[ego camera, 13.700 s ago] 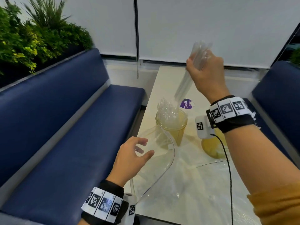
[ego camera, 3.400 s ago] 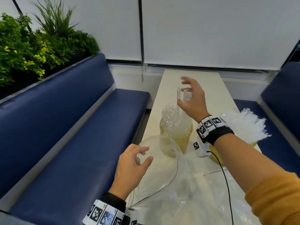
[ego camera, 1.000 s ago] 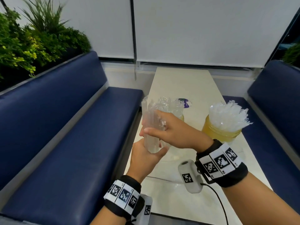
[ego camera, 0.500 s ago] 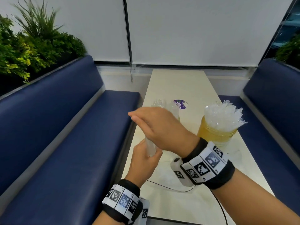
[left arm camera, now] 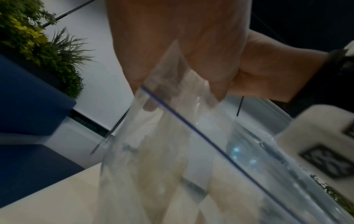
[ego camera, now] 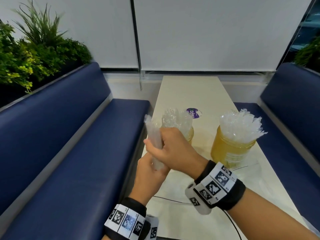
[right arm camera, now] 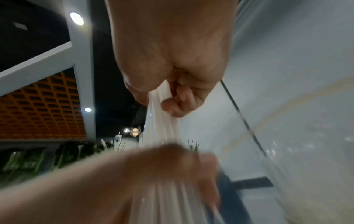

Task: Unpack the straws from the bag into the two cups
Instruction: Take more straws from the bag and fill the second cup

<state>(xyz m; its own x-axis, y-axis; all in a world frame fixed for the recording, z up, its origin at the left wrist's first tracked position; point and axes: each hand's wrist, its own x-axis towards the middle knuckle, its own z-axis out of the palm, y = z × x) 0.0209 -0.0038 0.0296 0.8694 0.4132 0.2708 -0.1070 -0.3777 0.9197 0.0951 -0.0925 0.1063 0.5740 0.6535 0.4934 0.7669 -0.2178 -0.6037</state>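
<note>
A bundle of clear-wrapped straws stands nearly upright over the table's left edge. My left hand grips its lower end. My right hand is curled round its middle, and the right wrist view shows those fingers closed on the white straws. Behind the hands, the left yellow cup holds several straws. The right yellow cup is packed full of them. The clear bag lies flat on the table; its blue zip line crosses the left wrist view.
The narrow cream table runs away from me between two blue benches. A purple sticker lies behind the left cup. A black cable trails from my right wristband. Plants stand behind the left bench.
My right hand has slid down from the bundle's top and closed round its middle, so the wrapped tips show again. My left hand keeps its grip on the lower end.
</note>
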